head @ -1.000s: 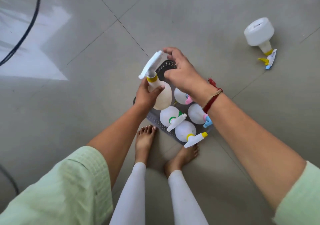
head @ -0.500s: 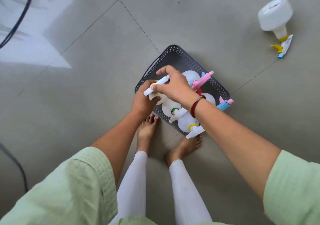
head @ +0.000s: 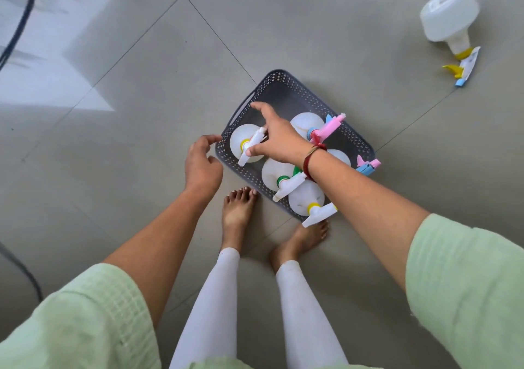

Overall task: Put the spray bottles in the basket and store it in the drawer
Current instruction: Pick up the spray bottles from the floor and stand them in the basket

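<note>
A dark grey perforated basket (head: 283, 90) stands on the tiled floor in front of my feet. Several white spray bottles stand inside it. My right hand (head: 279, 141) reaches in from the right, thumb and fingers closed on the white spray head of a yellow-collared bottle (head: 241, 138) in the basket's left part. My left hand (head: 202, 161) hovers just outside the basket's left wall, holding nothing, fingers spread. One more white spray bottle (head: 448, 14), with a yellow trigger, lies on its side on the floor at the far right.
My bare feet (head: 238, 207) stand right against the basket's near edge. A black cable (head: 17, 28) runs along the floor at the far left, and another cable (head: 22, 269) curves at the lower left.
The yellow-collared bottle went down from above the basket into its left part. My left hand let go of it and moved out to the left of the basket.
</note>
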Available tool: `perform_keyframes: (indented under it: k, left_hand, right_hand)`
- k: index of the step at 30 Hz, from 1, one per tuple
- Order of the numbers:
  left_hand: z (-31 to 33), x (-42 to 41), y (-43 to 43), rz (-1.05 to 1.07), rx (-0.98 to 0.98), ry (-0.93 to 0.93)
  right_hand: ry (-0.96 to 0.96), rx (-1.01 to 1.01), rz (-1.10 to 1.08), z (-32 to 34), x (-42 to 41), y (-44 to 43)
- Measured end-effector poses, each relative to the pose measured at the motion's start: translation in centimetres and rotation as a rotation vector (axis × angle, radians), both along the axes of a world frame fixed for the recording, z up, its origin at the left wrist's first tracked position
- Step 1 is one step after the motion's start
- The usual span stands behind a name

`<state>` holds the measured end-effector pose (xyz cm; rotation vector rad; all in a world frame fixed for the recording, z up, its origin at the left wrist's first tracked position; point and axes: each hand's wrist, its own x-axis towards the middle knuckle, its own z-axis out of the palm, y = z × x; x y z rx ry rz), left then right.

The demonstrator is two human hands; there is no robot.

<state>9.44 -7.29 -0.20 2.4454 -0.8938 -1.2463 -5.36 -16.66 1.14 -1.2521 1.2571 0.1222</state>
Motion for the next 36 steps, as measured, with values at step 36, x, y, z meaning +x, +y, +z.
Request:
perform_keyframes:
  k: [36]
  left_hand:
    - [-3.0,-23.6,-26.2,-0.924,-0.381,-0.026]
  right_hand:
    - [0.789,-0.489,-0.374,-8.7,-33.6,-14.7]
